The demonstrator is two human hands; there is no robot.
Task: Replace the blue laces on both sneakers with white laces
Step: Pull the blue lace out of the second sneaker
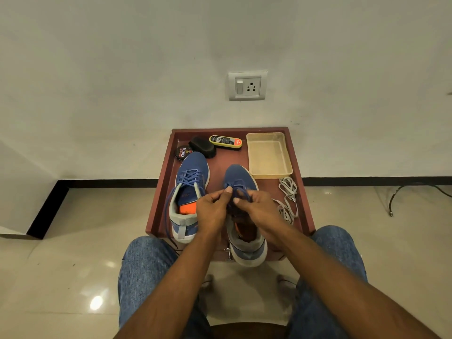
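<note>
Pinching blue lace [238, 189] on right sneaker [241, 177]: both hands [212, 209] [259, 207] | tin [183, 152] reads "Cherry"

On the worktop [159, 192] at frame centre, two sneakers [189, 192] lie side by side, the tin [183, 152] and brushes [203, 146] above the left one, the tray [269, 155] upper right, the laces [288, 199] below it.

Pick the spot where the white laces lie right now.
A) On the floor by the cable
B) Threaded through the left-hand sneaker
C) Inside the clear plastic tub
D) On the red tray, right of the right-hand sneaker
D: the white laces lie loose on the red tray, right of the right-hand sneaker, just in front of the clear plastic tub.
</note>
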